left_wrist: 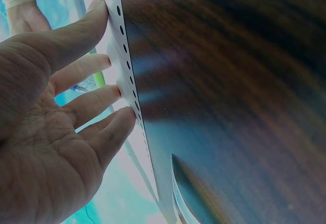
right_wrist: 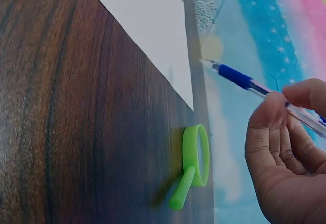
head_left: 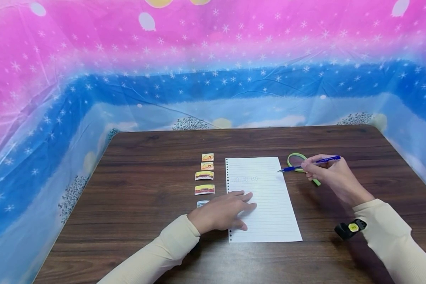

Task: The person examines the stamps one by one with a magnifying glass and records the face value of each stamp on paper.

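A lined sheet of paper (head_left: 266,213) with punched holes along its left edge lies on the table, with faint blue handwritten numbers near its upper left. Spread over that left edge, my left hand (head_left: 223,211) rests on the sheet; in the left wrist view its fingertips (left_wrist: 127,116) meet the paper by the holes. My right hand (head_left: 328,173) pinches a blue ballpoint pen (head_left: 290,169) between thumb and fingers, above the table right of the sheet. The pen's tip points left, over the paper's right edge. Beneath this hand lies a green magnifying glass (right_wrist: 191,155), partly hidden in the head view.
Left of the sheet, several small printed cards stand in a column: two orange ones (head_left: 207,157), two yellow-and-red ones (head_left: 204,190), and a bluish one (head_left: 201,204) partly behind the left hand. A snowflake-patterned cloth (head_left: 198,85) hangs around the dark wooden table (head_left: 145,165).
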Demonstrator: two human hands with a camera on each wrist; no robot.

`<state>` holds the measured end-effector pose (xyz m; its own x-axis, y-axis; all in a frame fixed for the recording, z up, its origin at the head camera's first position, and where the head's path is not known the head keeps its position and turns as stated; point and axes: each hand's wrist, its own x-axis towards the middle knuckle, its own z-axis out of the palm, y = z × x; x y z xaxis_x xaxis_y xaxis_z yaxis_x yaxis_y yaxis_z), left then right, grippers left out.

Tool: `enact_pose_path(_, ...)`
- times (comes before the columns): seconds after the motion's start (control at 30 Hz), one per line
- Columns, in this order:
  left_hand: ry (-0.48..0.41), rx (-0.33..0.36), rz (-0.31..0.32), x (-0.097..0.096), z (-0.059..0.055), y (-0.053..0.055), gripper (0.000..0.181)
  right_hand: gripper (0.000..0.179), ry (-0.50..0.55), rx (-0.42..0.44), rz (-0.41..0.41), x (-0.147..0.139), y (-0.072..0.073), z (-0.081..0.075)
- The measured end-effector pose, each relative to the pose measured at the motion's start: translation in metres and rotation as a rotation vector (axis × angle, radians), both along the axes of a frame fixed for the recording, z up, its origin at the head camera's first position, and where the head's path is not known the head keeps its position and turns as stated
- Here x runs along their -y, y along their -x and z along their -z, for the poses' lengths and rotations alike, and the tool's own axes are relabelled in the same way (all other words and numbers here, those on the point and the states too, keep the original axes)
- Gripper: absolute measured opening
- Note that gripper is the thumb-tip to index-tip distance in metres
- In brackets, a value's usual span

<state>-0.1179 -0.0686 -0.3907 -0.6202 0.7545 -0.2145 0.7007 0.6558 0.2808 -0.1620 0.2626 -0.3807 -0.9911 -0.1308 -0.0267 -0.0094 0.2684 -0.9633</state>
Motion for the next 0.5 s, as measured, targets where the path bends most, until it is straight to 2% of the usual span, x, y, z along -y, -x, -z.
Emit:
enact_pose_path(0.07,-0.001,0.002,0.000,0.0000,-0.0001,-0.0001,0.065,0.034,-0.037,-0.018,-0.003,-0.0004,0.0008,0.0009)
enact_pose_path(0.27,0.001,0.011,-0.006,0.0000,-0.0009,-0.0005,0.065,0.038,0.025,0.005,-0.032,0.0024,0.0044,0.0017)
enact_pose_path(0.4,0.004,0.018,-0.011,-0.0003,-0.0018,-0.0006,0.065,0.039,-0.039,-0.016,-0.048,0.0044,0.0057,0.0029)
enact_pose_path(0.5,0.006,0.020,-0.013,-0.0004,-0.0020,-0.0007,0.065,0.034,-0.030,-0.023,-0.052,0.0068,0.0066,0.0044)
